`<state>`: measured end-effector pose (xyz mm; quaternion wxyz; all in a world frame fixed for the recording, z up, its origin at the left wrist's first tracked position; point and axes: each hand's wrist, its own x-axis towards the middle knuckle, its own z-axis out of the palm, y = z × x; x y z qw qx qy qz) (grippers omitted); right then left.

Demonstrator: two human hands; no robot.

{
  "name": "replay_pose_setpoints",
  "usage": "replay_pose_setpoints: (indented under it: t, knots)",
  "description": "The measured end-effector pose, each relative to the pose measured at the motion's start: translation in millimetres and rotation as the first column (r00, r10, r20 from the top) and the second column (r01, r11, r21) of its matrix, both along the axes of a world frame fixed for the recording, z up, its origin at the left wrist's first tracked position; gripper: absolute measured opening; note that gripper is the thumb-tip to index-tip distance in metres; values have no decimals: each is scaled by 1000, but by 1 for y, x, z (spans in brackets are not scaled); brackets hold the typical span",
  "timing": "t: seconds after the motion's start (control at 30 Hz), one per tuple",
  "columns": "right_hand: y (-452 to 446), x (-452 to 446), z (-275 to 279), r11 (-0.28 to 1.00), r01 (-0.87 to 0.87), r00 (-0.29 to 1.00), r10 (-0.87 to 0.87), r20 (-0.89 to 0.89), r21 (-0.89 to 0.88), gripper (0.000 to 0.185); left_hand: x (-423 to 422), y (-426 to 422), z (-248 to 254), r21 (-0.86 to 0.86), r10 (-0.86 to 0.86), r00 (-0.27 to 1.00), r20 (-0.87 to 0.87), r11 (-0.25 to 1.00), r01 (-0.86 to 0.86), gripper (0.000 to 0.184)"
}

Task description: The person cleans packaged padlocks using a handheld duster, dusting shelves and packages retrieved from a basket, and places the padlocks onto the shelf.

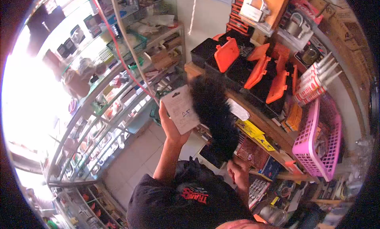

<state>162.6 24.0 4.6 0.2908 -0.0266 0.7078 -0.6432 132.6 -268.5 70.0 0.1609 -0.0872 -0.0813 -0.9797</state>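
Observation:
My left hand (174, 130) holds up a flat cardboard blister pack (180, 108), its printed back toward me, with a hanging hole at the top and "25" handwritten in blue. The thumb runs along its left edge; the other fingers are behind it. My right hand (238, 172) is closed around the lower end of a fluffy black duster (215, 114), whose handle is hidden in the fist. The duster stands upright and looks blurred. Its bristles reach beside the pack's right edge; whether they touch it I cannot tell.
Black cases with orange lids (259, 72) sit on the wooden shelf at right, near sealant tubes (318, 80), a pink basket (312, 149) and a boxed padlock (253, 9). Glass display shelves (89, 106) curve along the left. A red cable (118, 50) hangs in front of them.

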Motion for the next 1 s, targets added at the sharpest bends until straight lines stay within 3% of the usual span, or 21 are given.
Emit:
replay_pose_setpoints:
  t: [0.07,0.1,0.17,0.2,0.27,0.3,0.37,0.4,0.43,0.5,0.53,0.57,0.6,0.67,0.73,0.77,0.8,0.83,0.87,0.93,1.0]
  knots:
    - [12,-4,-3,983,-161,982,168,-85,86,15,-12,9,-3,-156,-92,988,122,982,111,74]
    - [12,2,-14,992,-99,969,114,-220,75,21,-19,15,-6,-232,-142,973,184,955,184,75]
    - [17,3,-16,1000,-2,991,3,-131,8,19,-19,22,8,-166,-69,982,178,981,99,71]
    - [19,5,-13,998,65,994,-68,-87,-26,18,-16,30,24,-93,25,957,290,996,2,69]
    - [25,9,-12,995,-103,944,102,-315,14,17,-26,52,46,-76,59,974,219,996,-44,61]
    - [31,9,-9,983,-175,889,185,-419,63,17,-35,57,42,-251,-7,865,501,956,153,62]
    - [44,15,20,990,-115,886,138,-442,80,15,-41,37,-1,-325,-272,844,462,834,446,67]
    - [49,23,43,992,-89,882,118,-457,86,15,-45,24,-25,-279,-525,843,117,797,535,70]
    - [59,29,67,999,27,924,-18,-382,18,14,-51,41,-11,-213,-355,909,217,892,399,72]
    - [107,43,65,971,209,839,-118,-531,116,18,-43,76,22,-147,33,900,435,989,34,76]
    - [126,54,74,932,353,851,-284,-441,81,25,-47,57,-12,-176,-415,909,46,892,416,77]
    - [146,66,82,866,498,821,-455,-345,43,35,-49,60,-12,-171,-410,910,61,894,415,78]
    - [141,74,121,736,667,709,-674,-206,-116,35,-51,64,-10,-164,-400,913,75,898,407,78]
    - [142,75,146,700,647,584,-709,-395,-301,58,-53,69,-9,-178,-386,910,153,895,410,76]
    - [150,61,182,774,616,570,-566,-595,-147,71,-52,74,-6,-202,-395,896,203,878,433,72]
    - [160,47,185,761,603,540,-609,-581,-237,69,-51,79,-3,-218,-416,883,215,861,459,70]
    - [172,34,194,795,590,533,-516,-670,-143,64,-49,82,-3,-232,-434,871,229,845,482,68]
    - [182,19,205,758,650,559,-525,-642,-54,61,-48,82,-11,-187,-530,820,217,801,568,58]
    - [194,2,210,716,692,529,-411,-742,97,58,-46,84,-10,-179,-561,789,250,775,607,57]
    - [227,-35,205,391,887,225,94,-970,244,54,-40,87,-8,-160,-609,728,313,722,673,56]
    - [209,-43,226,345,913,280,-145,-949,217,48,-33,92,-13,-181,-631,712,309,696,695,57]
